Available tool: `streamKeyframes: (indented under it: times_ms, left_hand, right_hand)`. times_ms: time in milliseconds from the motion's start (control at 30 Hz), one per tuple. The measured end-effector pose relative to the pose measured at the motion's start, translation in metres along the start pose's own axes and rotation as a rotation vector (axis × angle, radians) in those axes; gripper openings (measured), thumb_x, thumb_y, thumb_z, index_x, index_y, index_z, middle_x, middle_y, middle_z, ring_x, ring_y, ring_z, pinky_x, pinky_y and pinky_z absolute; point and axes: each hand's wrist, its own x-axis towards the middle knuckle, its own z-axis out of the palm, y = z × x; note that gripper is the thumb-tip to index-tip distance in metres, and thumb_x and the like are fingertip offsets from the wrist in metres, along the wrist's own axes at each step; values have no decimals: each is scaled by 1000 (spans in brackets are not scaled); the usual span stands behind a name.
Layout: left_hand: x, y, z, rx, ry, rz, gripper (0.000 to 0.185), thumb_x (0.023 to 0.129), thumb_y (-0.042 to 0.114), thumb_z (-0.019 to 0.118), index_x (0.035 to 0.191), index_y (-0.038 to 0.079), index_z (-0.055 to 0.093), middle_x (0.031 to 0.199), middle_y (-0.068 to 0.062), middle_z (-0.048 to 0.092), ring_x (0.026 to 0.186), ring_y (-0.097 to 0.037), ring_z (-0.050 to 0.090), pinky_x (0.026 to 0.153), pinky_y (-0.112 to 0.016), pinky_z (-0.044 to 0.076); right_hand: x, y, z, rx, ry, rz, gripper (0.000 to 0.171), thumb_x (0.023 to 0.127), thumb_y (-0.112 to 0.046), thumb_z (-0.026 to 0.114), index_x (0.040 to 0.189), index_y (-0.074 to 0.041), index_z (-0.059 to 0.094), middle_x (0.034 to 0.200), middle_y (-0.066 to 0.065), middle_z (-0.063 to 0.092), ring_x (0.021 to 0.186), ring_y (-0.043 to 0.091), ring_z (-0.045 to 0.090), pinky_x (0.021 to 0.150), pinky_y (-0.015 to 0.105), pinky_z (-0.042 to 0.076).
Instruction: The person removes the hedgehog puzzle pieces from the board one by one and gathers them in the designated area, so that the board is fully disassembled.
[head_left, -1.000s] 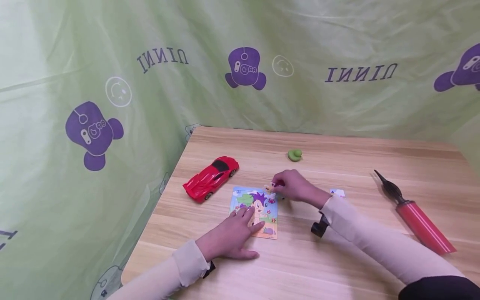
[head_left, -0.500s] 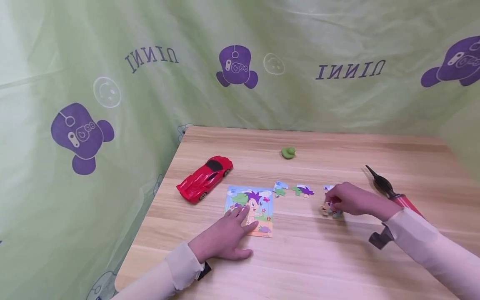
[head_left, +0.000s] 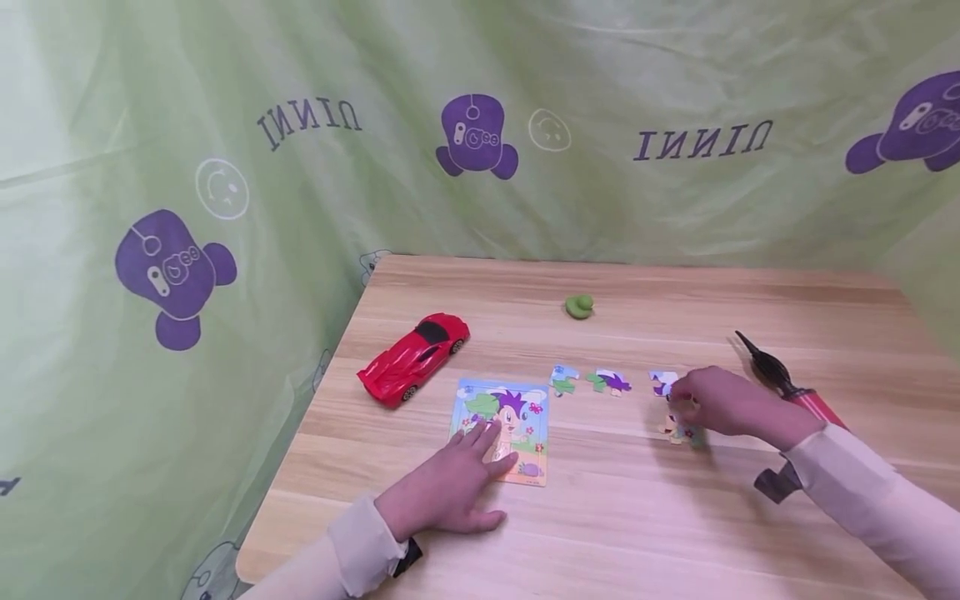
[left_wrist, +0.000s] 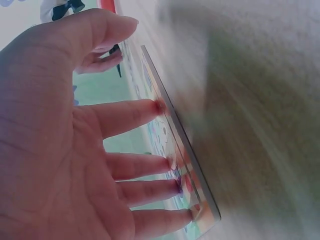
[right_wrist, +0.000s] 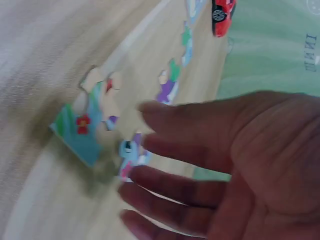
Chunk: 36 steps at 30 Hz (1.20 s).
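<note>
Low in the middle of the head view, the left hand [head_left: 450, 487] lies flat with straight, spread fingers pressing on the puzzle board [head_left: 501, 427], a small colourful square with a purple-haired cartoon figure that sits on the wooden table [head_left: 600, 517]. In the left wrist view the fingertips [left_wrist: 159, 106] rest along the near edge of the board [left_wrist: 190, 165], and nothing is gripped.

To the right of centre in the head view, the right hand [head_left: 716, 404] hovers over two loose puzzle pieces: a piece with green and red [head_left: 681, 431] just below its fingers and a purple-and-white piece [head_left: 663, 382] at its upper left edge. The right wrist view shows this hand [right_wrist: 235, 170] with fingers stretched out and slightly parted, holding nothing; the green-and-red piece [right_wrist: 85, 127] lies on the table just beyond the fingertips and the small purple-and-white piece [right_wrist: 131, 155] lies right at them, though blur hides whether they touch it.

Between the board and the right hand, two more pieces lie apart on the table, one blue and green [head_left: 562, 379], one purple and green [head_left: 609, 382].

Left of the board stands a red toy car [head_left: 414, 358]. Further up the table lies a small green lump [head_left: 579, 307]. Behind the right hand, towards the right edge, lies a red hand pump [head_left: 787, 383] with a black nozzle
</note>
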Motion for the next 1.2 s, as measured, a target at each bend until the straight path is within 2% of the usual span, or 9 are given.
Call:
streamKeyframes:
  times_ms: [100,167,333,433,567,667,800,1000,1200]
  left_hand:
    - [0,0,1,9,6,-1,71,91,63,55,151,26,46,162,-20,31,150,-40,32,116,-56,39]
    - [0,0,1,28,14,-3,71,91,64,55,151,26,47,160,-22,35,148,-39,35,116,-55,39]
    - [-2,-1,3,62,21,-6,71,91,64,54,150,25,48,151,-22,42,142,-38,40,116,-55,39]
    - [-2,-3,5,82,37,5,70,91,63,55,149,25,49,145,-19,46,138,-35,43,115,-54,41]
    - [0,-4,8,100,91,34,68,90,60,57,147,24,52,134,-16,50,128,-32,46,110,-53,44]
    - [2,-3,10,120,143,61,66,89,56,58,145,22,55,126,-15,52,123,-30,47,106,-51,46]
    - [2,-2,13,155,203,80,66,86,54,60,144,21,56,124,-13,53,121,-29,46,104,-49,45]
    - [1,-2,17,175,245,71,70,85,57,61,145,22,55,124,-14,52,122,-29,46,105,-47,42]
    - [1,-3,18,145,223,58,66,86,56,61,144,24,56,128,-14,52,118,-27,46,107,-43,42]
  right_hand:
    - [0,-6,-4,-40,91,-9,11,83,-13,76,91,-7,73,84,0,71,75,15,63,68,37,54]
    - [3,-13,-4,-31,111,-13,10,84,-13,76,92,-7,73,84,1,72,75,14,65,68,37,56]
    - [31,-49,9,69,68,-49,7,87,-10,72,93,-10,74,80,-5,69,70,6,58,65,28,53]
    - [58,-80,25,115,62,-118,9,89,-10,69,96,-11,74,82,-5,67,72,7,56,67,25,52]
    - [88,-121,50,77,94,-255,18,93,-13,65,108,-8,75,99,3,74,90,17,68,84,35,58]
    - [102,-145,65,4,127,-302,30,94,-14,64,122,-3,69,115,11,72,109,26,68,96,43,56]
    - [111,-167,76,-33,169,-250,41,92,-15,67,128,4,63,114,17,68,108,30,65,96,42,55]
    - [122,-177,79,89,156,-149,26,88,-16,72,106,3,68,89,12,66,85,25,60,79,41,53]
    - [133,-176,77,197,74,-55,32,85,-16,77,108,3,67,97,14,70,89,24,64,84,40,55]
